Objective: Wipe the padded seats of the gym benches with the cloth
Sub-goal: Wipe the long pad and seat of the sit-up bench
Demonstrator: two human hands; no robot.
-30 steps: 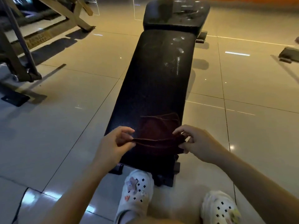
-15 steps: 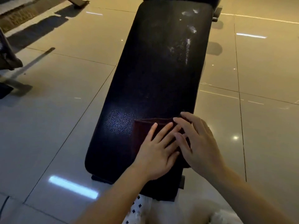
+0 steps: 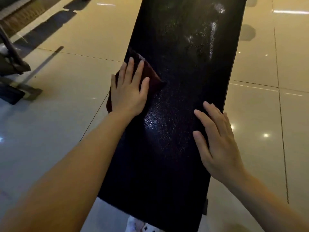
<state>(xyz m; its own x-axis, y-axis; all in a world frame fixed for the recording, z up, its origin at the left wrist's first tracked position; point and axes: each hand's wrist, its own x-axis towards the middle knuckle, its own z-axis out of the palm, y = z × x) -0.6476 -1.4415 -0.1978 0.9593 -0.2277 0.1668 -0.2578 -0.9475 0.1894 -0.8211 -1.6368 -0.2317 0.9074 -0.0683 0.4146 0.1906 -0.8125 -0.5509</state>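
Observation:
A long black padded bench seat (image 3: 180, 81) runs away from me down the middle of the view, with pale smears near its far right. A dark red cloth (image 3: 150, 72) lies folded at the seat's left edge, partly hanging over it. My left hand (image 3: 129, 88) presses flat on the cloth with straight, spread fingers. My right hand (image 3: 217, 141) rests flat on the bare seat near its right edge, fingers straight, apart from the cloth.
Glossy beige floor tiles (image 3: 66, 106) surround the bench on both sides. The dark metal frame and foot of another gym machine (image 3: 15, 71) stand at the left. My white shoe (image 3: 140, 226) shows under the bench's near end.
My left hand has slid the cloth forward and left to the seat's edge. My right hand has come off the cloth and now lies on the bare seat. The view has moved closer.

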